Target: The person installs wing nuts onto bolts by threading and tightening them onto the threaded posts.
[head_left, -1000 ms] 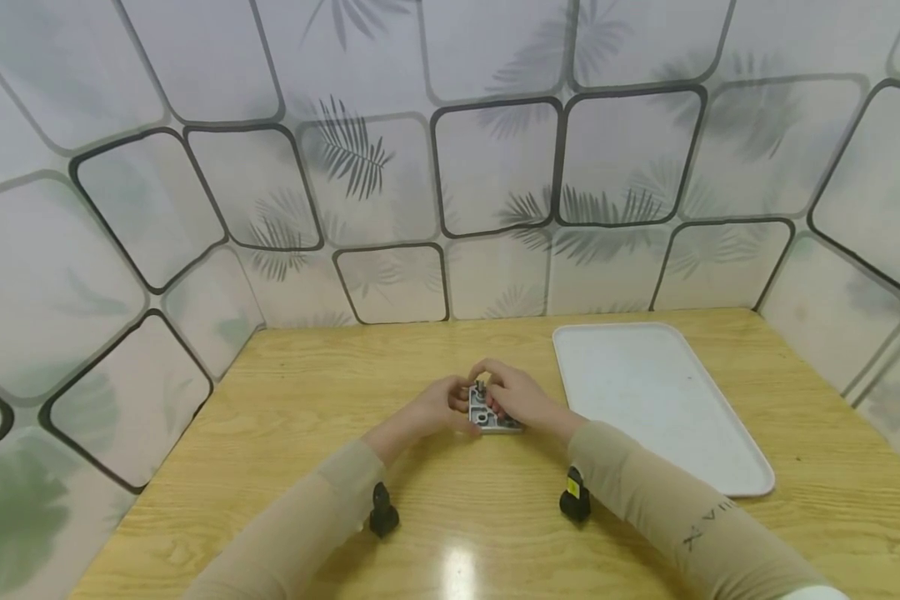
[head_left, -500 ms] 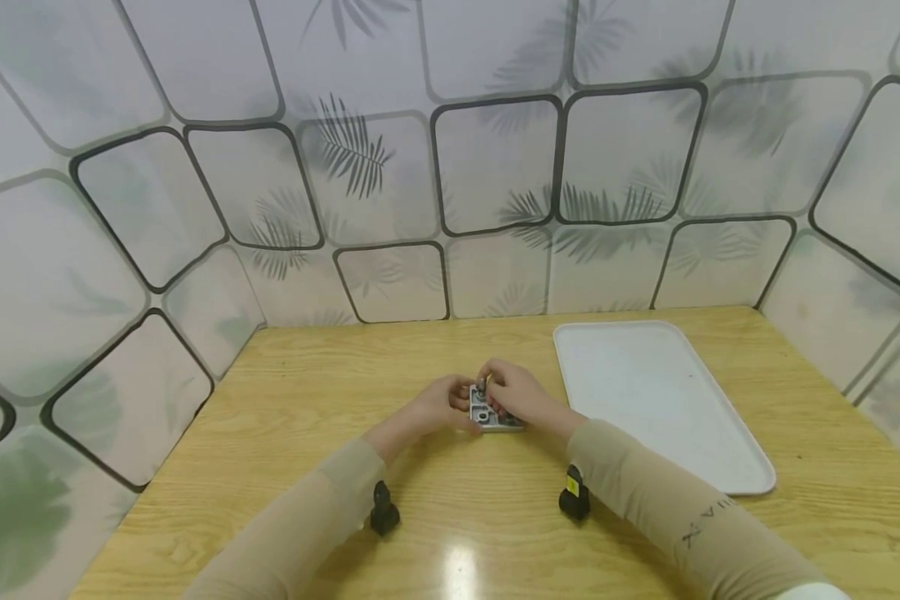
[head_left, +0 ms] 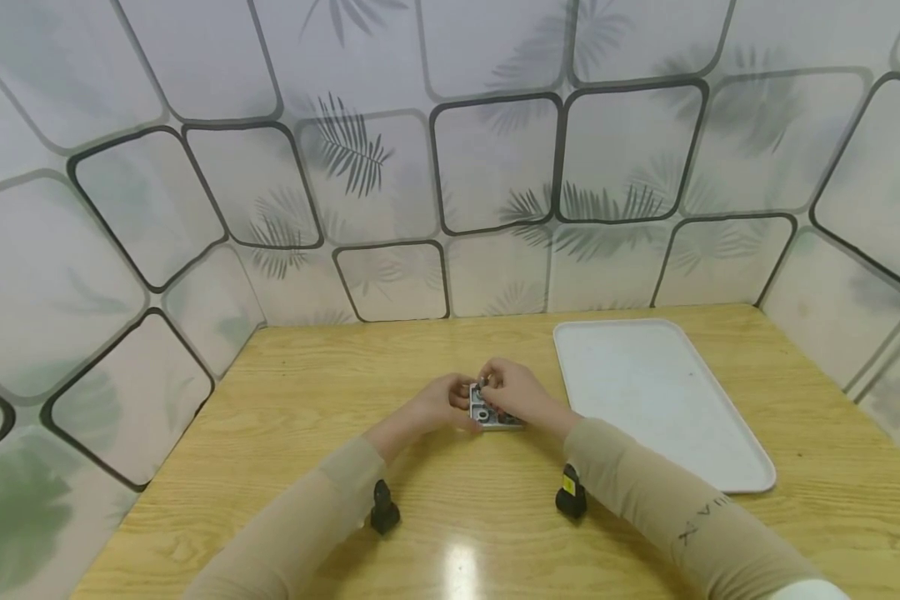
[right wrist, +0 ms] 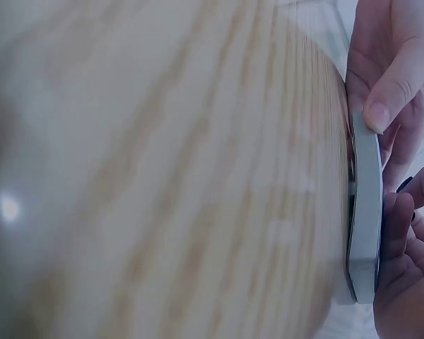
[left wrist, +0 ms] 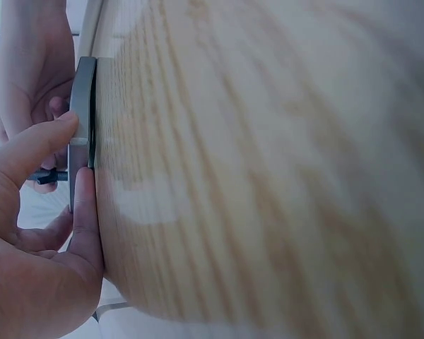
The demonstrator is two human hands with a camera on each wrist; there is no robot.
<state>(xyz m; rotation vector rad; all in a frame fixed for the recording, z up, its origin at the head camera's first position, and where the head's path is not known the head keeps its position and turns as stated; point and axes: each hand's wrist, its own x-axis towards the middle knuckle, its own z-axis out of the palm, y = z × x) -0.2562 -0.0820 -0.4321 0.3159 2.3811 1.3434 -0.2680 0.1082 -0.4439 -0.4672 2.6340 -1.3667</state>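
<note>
A small grey metal plate (head_left: 482, 415) with recessed pockets and round holes lies on the wooden table. My left hand (head_left: 438, 404) grips its left side, the thumb on the near edge and the other fingers along the side. Over the plate's far left corner my right hand (head_left: 521, 393) pinches a dark screw. In the left wrist view the screw (left wrist: 53, 175) stands out from the plate's face, its thread partly showing. The plate's edge (right wrist: 366, 212) is seen side-on in the right wrist view. My right fingers hide part of the plate's upper face.
A white rectangular tray (head_left: 660, 400) lies to the right, close to my right forearm. A patterned curtain (head_left: 495, 167) surrounds the table (head_left: 330, 367) at the back and sides. Small black devices (head_left: 384, 510) are worn at both wrists.
The fingers of my right hand have shifted and turned slightly at the screw. My left hand and the plate stay in place.
</note>
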